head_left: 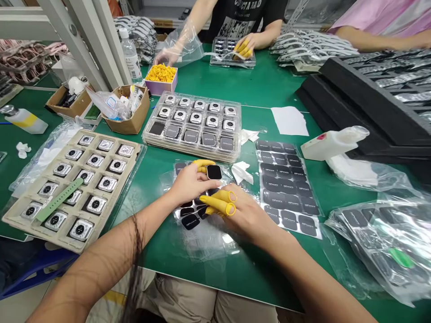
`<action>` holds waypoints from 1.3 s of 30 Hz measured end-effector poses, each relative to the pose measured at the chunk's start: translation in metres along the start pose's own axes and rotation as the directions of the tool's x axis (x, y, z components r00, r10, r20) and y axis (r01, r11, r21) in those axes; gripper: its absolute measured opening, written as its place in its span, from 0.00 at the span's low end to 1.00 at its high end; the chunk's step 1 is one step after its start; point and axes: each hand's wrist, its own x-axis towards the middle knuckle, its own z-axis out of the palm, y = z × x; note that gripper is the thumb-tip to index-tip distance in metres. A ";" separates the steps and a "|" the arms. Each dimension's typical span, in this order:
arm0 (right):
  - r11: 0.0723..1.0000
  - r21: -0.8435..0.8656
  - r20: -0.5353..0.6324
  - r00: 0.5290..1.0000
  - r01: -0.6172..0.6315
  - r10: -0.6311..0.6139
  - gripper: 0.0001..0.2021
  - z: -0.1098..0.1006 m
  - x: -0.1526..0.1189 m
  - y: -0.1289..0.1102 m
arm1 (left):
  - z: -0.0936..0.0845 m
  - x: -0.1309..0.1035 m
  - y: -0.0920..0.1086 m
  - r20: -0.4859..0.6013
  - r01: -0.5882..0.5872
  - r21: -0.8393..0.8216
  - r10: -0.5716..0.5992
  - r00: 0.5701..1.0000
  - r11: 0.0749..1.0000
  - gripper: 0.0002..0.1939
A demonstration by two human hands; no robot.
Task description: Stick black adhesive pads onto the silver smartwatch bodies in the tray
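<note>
Centre of frame: the left hand (186,184) grasps a watch body (214,172) between its fingers, dark face up. Right hand (240,206) is just below and beside it, fingers bent; whether it pinches anything cannot be told, as its own fingers and yellow finger cots (217,205) probably mask the contact. Beneath both hands: loose black labels (190,221) on clear film. Label sheet (286,179) at right of centre; clear tray (191,150) above; beige tray (37,229) at left.

Risks (judged): a light edge hold on a smooth case could let it slip onto the labels; a brush from the right hand could smudge the face or shift labels lying askew.
</note>
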 end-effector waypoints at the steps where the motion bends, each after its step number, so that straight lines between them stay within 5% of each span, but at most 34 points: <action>1: 1.000 0.015 0.016 1.000 -0.013 0.013 0.16 0.000 -0.002 0.000 | 0.000 0.000 -0.001 -0.002 0.001 0.000 -0.001 1.000 1.000 0.28; 11: 0.984 0.175 -0.036 0.999 -0.013 0.020 0.10 -0.023 -0.008 -0.018 | 0.001 -0.002 -0.004 0.014 -0.002 -0.047 0.003 1.000 0.999 0.29; 14: 0.817 0.566 -0.118 0.970 -0.108 0.210 0.08 -0.044 -0.004 -0.022 | 0.001 -0.003 -0.004 0.024 -0.030 0.016 0.030 0.999 0.999 0.29; 16: 0.582 0.782 -0.079 0.889 -0.225 0.451 0.07 -0.051 -0.002 -0.014 | 0.001 -0.004 -0.002 0.031 -0.050 0.097 0.048 0.998 0.994 0.29; 19: 0.358 0.767 0.082 0.635 -0.532 0.768 0.09 -0.042 -0.004 0.006 | 0.002 -0.006 0.001 0.043 -0.067 0.214 0.059 0.997 0.975 0.29; 21: 0.189 0.745 0.174 0.460 -0.640 0.871 0.17 -0.029 -0.006 0.020 | 0.002 -0.007 0.003 0.051 -0.088 0.281 0.076 0.996 0.956 0.21; 23: 0.058 0.760 0.230 0.351 -0.648 0.908 0.22 -0.016 -0.008 0.029 | 0.003 -0.008 0.005 0.066 -0.125 0.351 0.109 0.992 0.928 0.11; 32: -0.101 0.836 0.268 0.240 -0.540 0.933 0.21 -0.002 -0.001 0.028 | 0.007 -0.009 0.010 0.074 -0.149 0.518 0.130 0.989 0.842 0.08; 39: -0.106 0.825 0.278 0.235 -0.555 0.931 0.21 0.000 -0.001 0.028 | 0.008 -0.009 0.011 0.085 -0.180 0.517 0.159 0.984 0.837 0.05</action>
